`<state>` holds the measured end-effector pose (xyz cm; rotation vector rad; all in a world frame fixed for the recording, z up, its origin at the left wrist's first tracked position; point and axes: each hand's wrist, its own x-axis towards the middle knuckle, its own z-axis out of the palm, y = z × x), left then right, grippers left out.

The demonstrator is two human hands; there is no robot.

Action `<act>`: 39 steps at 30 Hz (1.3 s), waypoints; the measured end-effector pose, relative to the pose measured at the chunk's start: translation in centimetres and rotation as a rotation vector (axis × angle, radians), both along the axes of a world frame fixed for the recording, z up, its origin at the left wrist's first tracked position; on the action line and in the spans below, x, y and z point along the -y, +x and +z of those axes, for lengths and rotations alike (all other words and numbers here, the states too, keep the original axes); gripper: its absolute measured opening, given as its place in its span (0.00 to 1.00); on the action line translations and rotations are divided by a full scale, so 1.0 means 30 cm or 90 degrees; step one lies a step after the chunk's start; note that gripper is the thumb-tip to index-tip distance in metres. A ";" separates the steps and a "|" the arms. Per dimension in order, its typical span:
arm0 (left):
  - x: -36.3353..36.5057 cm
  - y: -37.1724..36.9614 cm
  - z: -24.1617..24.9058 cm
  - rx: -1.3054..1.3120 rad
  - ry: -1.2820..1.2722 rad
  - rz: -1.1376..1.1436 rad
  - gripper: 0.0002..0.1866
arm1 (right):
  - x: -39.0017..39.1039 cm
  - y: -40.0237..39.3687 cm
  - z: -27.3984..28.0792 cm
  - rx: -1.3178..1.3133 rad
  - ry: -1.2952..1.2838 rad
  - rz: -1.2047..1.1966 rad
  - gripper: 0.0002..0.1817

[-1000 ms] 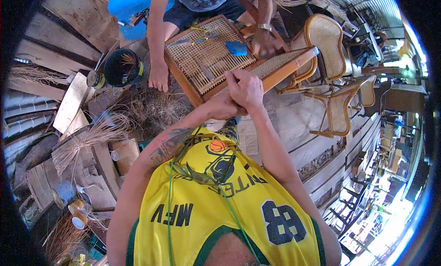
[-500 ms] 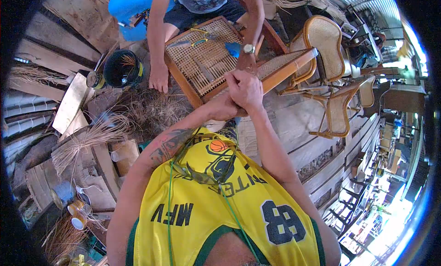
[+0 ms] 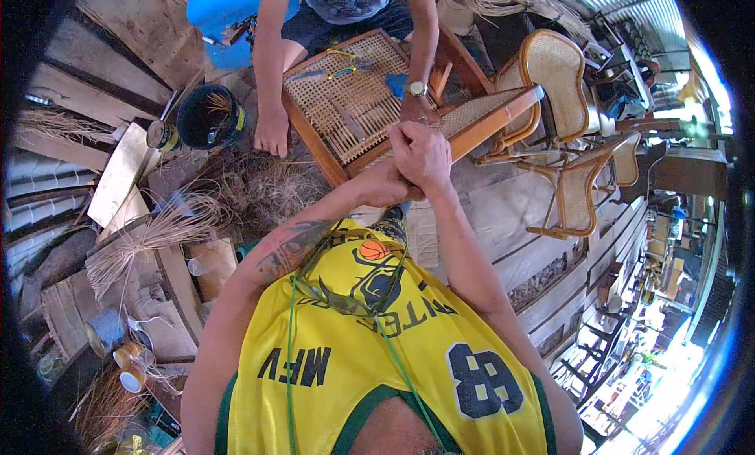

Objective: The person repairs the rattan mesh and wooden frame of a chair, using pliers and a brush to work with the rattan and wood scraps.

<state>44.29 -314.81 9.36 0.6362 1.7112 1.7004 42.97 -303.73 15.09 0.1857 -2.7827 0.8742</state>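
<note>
My right hand is closed over my left hand in front of my lap. The fingers of the left hand are mostly hidden beneath it. Just beyond them is a wooden chair frame with a woven cane panel, partly open into bare strands near my side. Pliers with yellow-and-black handles and a flat narrow tool lie on the cane. A co-worker's hand with a wristwatch is at the frame's right side, close to my hands; the other hand hangs at its left.
A dark bucket and a tin stand left of the frame. Loose cane strands and fibre scraps cover the floor. Cane-backed chairs stand at right. Spools lie at lower left.
The co-worker's watch arm has shifted slightly left and toward me, with the hand lower over the frame. My clasped hands have stayed in place.
</note>
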 end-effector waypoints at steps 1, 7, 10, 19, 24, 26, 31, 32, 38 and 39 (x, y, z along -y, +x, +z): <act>0.001 -0.001 -0.002 0.000 0.000 0.000 0.30 | 0.001 0.001 0.002 0.001 0.007 -0.003 0.16; 0.012 -0.002 0.035 -0.040 -0.011 0.000 0.29 | -0.009 -0.006 -0.012 -0.016 0.001 0.020 0.16; 0.010 -0.003 0.025 -0.063 -0.088 -0.011 0.29 | -0.004 -0.005 -0.008 -0.004 0.004 0.012 0.16; 0.002 0.004 -0.011 -0.066 0.018 0.022 0.30 | 0.001 -0.002 0.000 -0.023 0.010 -0.006 0.15; 0.008 0.001 0.036 -0.027 0.009 0.007 0.30 | -0.002 -0.003 -0.009 -0.018 -0.013 -0.005 0.15; 0.009 0.005 0.041 0.001 0.020 0.007 0.30 | -0.003 -0.001 -0.009 -0.025 -0.017 -0.001 0.14; 0.000 0.009 0.018 -0.008 0.019 0.015 0.29 | -0.005 0.001 -0.006 -0.015 -0.008 -0.006 0.14; 0.007 0.007 0.033 0.041 0.040 0.002 0.28 | -0.001 0.002 -0.004 -0.014 -0.006 -0.008 0.14; -0.002 0.006 -0.007 0.129 0.114 0.010 0.28 | -0.001 0.002 0.003 -0.023 -0.025 0.005 0.13; 0.000 0.001 -0.010 0.070 0.039 -0.003 0.28 | -0.001 0.001 0.000 -0.023 -0.026 0.005 0.13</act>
